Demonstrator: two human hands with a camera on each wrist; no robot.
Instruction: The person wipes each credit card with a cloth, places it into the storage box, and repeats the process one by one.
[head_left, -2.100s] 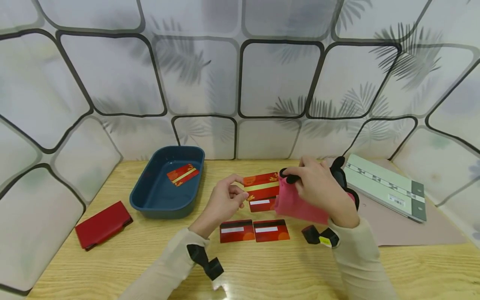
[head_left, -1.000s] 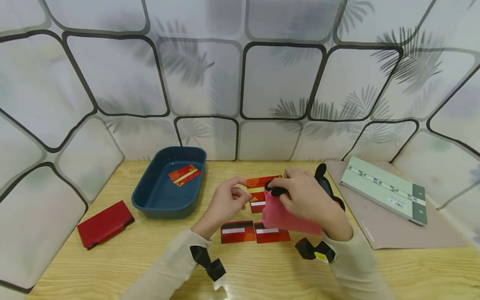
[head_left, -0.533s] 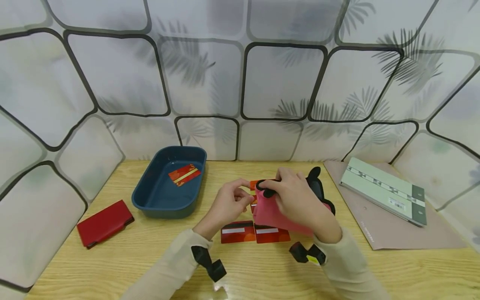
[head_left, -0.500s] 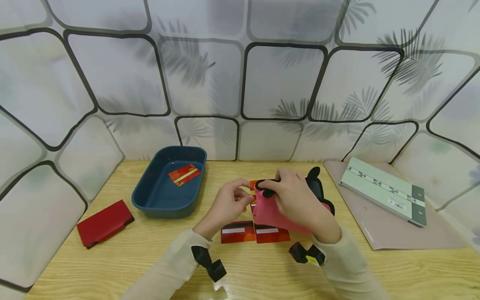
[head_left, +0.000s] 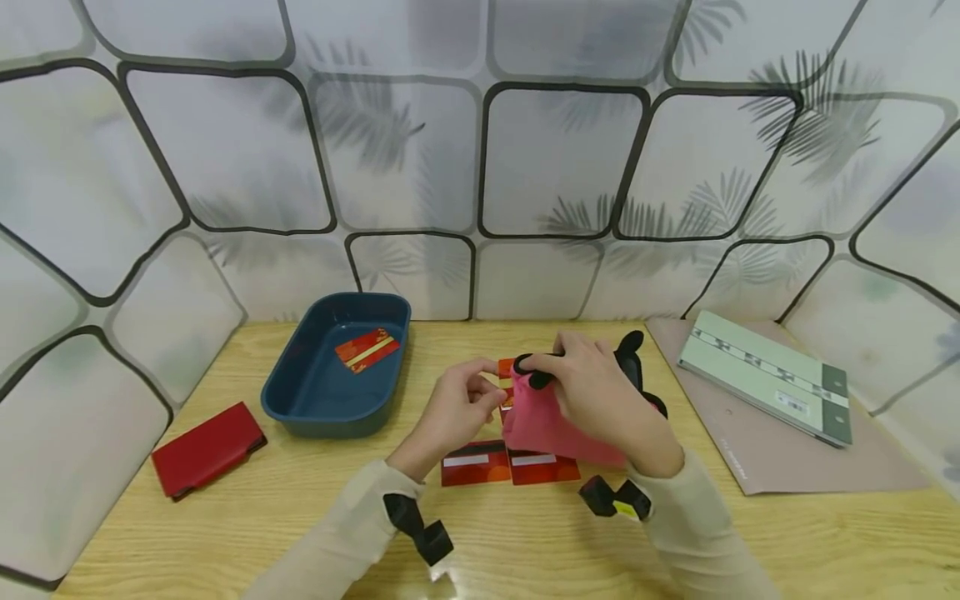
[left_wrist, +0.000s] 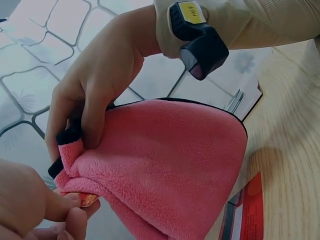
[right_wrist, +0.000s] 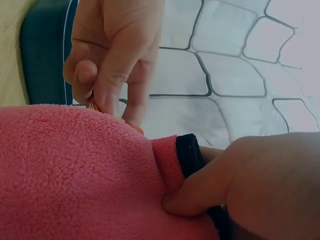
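Note:
My left hand point(head_left: 453, 412) pinches the edge of a red card with a yellow stripe point(head_left: 506, 375), held up on its side. In the left wrist view only a corner of that card point(left_wrist: 89, 199) peeks out beneath the fabric. My right hand point(head_left: 603, 400) grips a folded pink plush cloth with black edging point(head_left: 555, 429) by its bunched border. The cloth drapes over most of the card, hiding it. In the right wrist view the thumb presses into the pink pile point(right_wrist: 85, 170). Two red cards, one left point(head_left: 476, 473) and one right point(head_left: 543, 472), lie flat just in front.
A blue tray point(head_left: 272, 400) with a red card point(head_left: 367, 350) in it stands to the left. Nearer the front left lies a red wallet-like case point(head_left: 208, 450). A pale green notebook point(head_left: 761, 375) rests on a pinkish-grey sheet point(head_left: 810, 475) at the right.
My right hand has moved left with the pink cloth, which now covers most of the card that showed earlier. My left hand keeps its pinch, nearly in place.

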